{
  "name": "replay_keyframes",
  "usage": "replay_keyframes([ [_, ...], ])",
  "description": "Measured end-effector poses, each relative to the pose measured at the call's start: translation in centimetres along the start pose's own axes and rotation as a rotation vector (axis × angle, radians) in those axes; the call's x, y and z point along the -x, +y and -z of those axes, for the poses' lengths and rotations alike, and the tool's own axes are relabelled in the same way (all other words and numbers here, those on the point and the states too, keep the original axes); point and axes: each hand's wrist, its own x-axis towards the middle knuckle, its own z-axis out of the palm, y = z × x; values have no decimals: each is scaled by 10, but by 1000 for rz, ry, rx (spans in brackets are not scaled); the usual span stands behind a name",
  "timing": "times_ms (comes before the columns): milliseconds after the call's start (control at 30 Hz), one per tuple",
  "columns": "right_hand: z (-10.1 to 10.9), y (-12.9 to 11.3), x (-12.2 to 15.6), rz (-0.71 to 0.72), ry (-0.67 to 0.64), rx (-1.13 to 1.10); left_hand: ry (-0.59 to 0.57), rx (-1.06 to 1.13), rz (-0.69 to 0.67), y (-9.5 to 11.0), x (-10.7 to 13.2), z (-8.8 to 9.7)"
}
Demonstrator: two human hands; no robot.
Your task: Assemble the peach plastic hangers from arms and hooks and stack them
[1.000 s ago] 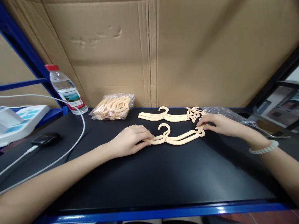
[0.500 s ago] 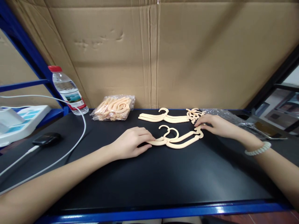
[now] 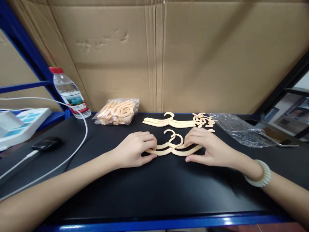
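Two cream plastic hangers lie overlapped on the black table, the front hanger [image 3: 184,152] partly covering the rear hanger [image 3: 162,147]. My left hand [image 3: 136,149] is closed on their left ends, thumb at the front and fingers over the top. My right hand [image 3: 211,146] curls over the right arms, its thumb near the front hanger's lower edge. Both outer ends are partly hidden under my fingers. Just behind lies a neat stack of similar hangers [image 3: 155,122]. Beside that stack is a heap of small cream hook-shaped pieces [image 3: 200,119], and one loose piece [image 3: 211,130] lies close behind my right hand.
A clear bag of cream hangers [image 3: 118,111] sits at the back left beside a water bottle [image 3: 73,96]. White cables, a black adapter [image 3: 47,143] and a power strip [image 3: 26,125] occupy the left. Crumpled clear plastic [image 3: 243,132] lies right. Cardboard [image 3: 205,58] stands behind.
My right hand has moved left and nearer, from the hangers' right tip to over their right arms. The hangers have shifted slightly left and now line up more closely.
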Motion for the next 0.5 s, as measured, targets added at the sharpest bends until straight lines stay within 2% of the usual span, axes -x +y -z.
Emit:
replay_keyframes([
  [167, -11, -3, 2, -11, -59, 51, -13, 45, -22, 1, 0, -2],
  [500, -21, 5, 2, -6, -30, -29, 12, 231, 2, 0, -1, -8],
])
